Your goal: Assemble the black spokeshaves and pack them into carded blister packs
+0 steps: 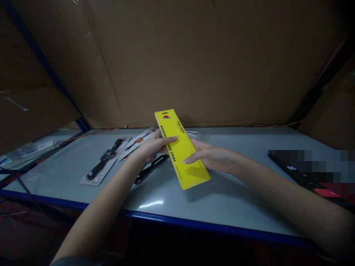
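A yellow card (191, 173) printed "WOODWORKING TOOL" and "SPOKE SHAVE" is held slanted above the table between both hands. My left hand (155, 145) grips its left edge, with the thumb across the printed face. From the right, my right hand (206, 155) pinches the lower part, thumb on top and fingers beneath. Below my left wrist lies a black tool handle (151, 169), partly covered by the hand and arm. Farther left rests a black spokeshave (104, 162) in clear packaging. A white printed card (135, 142) lies partly behind my left hand.
The grey tabletop (238, 207) has a blue front edge. Brown cardboard (210, 66) walls the back. Clear plastic (194, 133) shows behind the yellow card. A black flat object (291, 170), partly pixelated, is at right. A white power strip (41, 149) lies far left, near twisted wires (91, 133).
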The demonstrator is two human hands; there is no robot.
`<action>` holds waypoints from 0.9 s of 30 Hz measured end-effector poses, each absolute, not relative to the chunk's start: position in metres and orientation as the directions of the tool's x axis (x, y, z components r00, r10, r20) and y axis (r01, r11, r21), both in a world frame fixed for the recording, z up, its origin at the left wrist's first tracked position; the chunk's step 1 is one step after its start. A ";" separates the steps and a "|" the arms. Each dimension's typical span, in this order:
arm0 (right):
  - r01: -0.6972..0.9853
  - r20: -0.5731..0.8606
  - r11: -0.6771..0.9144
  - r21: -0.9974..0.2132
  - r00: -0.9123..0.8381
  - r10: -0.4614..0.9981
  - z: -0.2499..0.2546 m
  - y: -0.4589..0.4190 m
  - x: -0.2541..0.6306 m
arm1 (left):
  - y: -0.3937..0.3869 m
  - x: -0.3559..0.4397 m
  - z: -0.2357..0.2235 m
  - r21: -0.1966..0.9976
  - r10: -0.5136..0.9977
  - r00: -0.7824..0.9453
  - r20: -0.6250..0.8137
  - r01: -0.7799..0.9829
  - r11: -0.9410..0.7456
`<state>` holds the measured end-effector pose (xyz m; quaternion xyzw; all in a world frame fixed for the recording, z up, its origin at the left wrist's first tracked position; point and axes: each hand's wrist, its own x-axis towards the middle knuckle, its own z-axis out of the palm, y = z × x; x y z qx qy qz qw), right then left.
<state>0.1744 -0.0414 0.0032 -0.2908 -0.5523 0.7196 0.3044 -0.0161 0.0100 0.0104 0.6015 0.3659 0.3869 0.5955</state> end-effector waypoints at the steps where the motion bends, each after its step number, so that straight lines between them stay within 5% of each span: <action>1: -0.110 -0.084 -0.196 -0.974 -0.630 0.772 0.004 -0.041 0.174 | 0.010 -0.017 0.015 0.996 0.914 0.396 0.084 -0.002 -0.091; 4: -0.028 -0.119 -0.154 -0.988 -0.502 0.857 0.007 -0.038 0.176 | 0.008 -0.024 0.036 0.929 0.901 0.289 0.324 0.081 -0.360; 7: 0.040 -0.120 -0.114 -0.993 -0.345 0.931 0.008 -0.031 0.181 | 0.001 -0.037 0.059 0.751 0.835 0.138 0.532 0.377 -0.541; 11: 0.113 -0.059 -0.035 -0.993 -0.223 0.973 0.007 -0.020 0.191 | -0.003 -0.052 0.069 0.241 0.833 0.069 0.549 0.941 -0.237; 15: 0.267 0.082 0.111 -0.957 -0.117 0.990 0.004 -0.007 0.201 | 0.008 -0.070 0.042 -0.140 0.900 0.026 0.436 0.989 0.039; 21: 0.334 0.135 0.145 -0.931 -0.053 0.989 0.001 0.003 0.210 | 0.029 -0.099 0.001 -0.249 0.944 -0.089 0.319 0.953 0.174; 27: 0.348 0.156 0.174 -0.921 -0.080 0.985 -0.001 0.005 0.212 | 0.038 -0.105 -0.006 -0.309 0.969 -0.050 0.243 0.943 0.127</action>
